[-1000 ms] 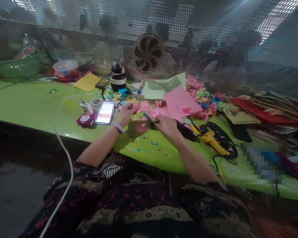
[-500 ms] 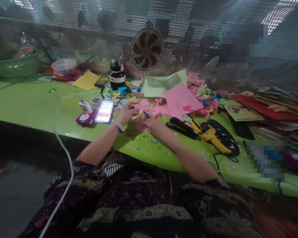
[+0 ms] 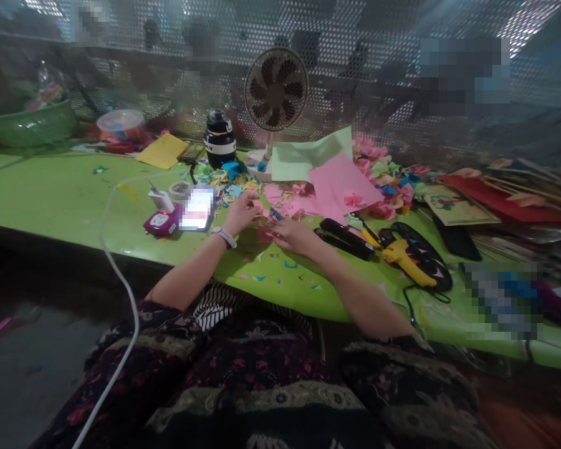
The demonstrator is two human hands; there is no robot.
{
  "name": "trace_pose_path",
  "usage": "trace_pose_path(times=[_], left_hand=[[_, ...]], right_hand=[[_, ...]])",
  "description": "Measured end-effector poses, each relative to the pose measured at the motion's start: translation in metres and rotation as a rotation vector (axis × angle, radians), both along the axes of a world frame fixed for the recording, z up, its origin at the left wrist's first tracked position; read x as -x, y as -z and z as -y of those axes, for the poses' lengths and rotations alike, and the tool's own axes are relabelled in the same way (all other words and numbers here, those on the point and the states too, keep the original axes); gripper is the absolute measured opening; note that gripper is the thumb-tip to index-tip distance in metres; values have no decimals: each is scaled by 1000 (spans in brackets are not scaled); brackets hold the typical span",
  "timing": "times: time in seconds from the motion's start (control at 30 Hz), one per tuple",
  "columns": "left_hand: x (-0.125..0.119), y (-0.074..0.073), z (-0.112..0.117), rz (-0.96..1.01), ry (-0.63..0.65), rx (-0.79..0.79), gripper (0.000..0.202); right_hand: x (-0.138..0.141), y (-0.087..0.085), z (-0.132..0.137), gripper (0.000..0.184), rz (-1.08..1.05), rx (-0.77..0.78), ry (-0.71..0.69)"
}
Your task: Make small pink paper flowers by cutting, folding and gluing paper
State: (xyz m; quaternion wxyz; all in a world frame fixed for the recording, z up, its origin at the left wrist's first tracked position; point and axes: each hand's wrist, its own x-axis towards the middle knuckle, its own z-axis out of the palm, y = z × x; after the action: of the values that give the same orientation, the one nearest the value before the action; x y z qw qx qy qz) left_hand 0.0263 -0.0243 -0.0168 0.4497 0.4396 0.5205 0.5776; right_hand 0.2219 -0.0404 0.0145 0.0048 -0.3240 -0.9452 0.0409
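Observation:
My left hand (image 3: 240, 213), with a pale band on its wrist, is at the middle of the green table. Its fingers are curled in on a small piece of pink paper (image 3: 257, 206). Close by on the right, my right hand (image 3: 295, 237) has its fingers closed around a slim dark blue pen-like object (image 3: 277, 214), whose upper end sticks out. Under and between the hands lies another pink paper piece (image 3: 264, 234), partly hidden by the right fingers. Pink scraps (image 3: 299, 204) are scattered just beyond both hands.
A stapler (image 3: 343, 238) and a yellow-handled glue gun (image 3: 409, 263) lie right of my right hand. Left are a lit phone (image 3: 197, 209) and a purple socket block (image 3: 163, 223). Behind stand a dark bottle (image 3: 220, 140), a fan (image 3: 277, 90) and pink sheets (image 3: 343, 184).
Both hands stay at nearly the same place. The right hand has shifted slightly to the right, and the left fingers are a little more curled.

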Motion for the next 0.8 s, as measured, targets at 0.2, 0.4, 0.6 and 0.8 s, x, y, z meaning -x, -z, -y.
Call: trace_pose_path(times=[0.2, 0.4, 0.6, 0.8], left_hand=[[-1, -6, 2, -328, 3, -105, 15], [-2, -17, 8, -340, -181, -349, 9], [-7, -20, 14, 47, 336, 66, 58], [-6, -17, 11, 321, 507, 70, 22]], right_hand=[[-16, -11, -7, 18, -201, -4, 69], [-25, -25, -9, 23, -388, -79, 92], [-26, -22, -9, 30, -399, -292, 0], [-25, -12, -11, 33, -356, -336, -82]])
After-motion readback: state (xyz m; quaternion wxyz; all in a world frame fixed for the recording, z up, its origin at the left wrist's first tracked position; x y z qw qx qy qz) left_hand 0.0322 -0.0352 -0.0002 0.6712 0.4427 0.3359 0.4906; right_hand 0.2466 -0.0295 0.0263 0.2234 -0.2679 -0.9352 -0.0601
